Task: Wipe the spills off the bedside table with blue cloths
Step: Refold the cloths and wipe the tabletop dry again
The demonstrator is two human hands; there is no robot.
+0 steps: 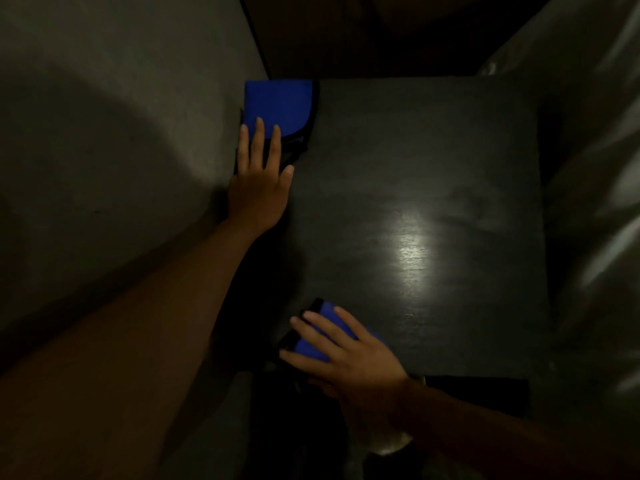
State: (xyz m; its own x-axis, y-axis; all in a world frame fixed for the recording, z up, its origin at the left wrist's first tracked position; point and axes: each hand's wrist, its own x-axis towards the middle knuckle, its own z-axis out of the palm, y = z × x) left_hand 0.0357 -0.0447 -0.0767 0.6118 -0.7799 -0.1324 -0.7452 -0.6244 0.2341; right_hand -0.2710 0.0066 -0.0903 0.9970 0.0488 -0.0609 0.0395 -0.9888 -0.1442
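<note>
The far blue cloth (278,107) lies flat at the far left corner of the dark bench (433,168), folded, with a dark trimmed edge curving round its right and near sides. Its left edge sits against the pale wall beside the bench. The near blue cloth (317,342) is bunched at the near left edge of the bench, mostly covered, showing bright blue between dark-edged folds. A pale sheen marks the bench surface towards the middle right; spills cannot be made out in the dim light.
</note>
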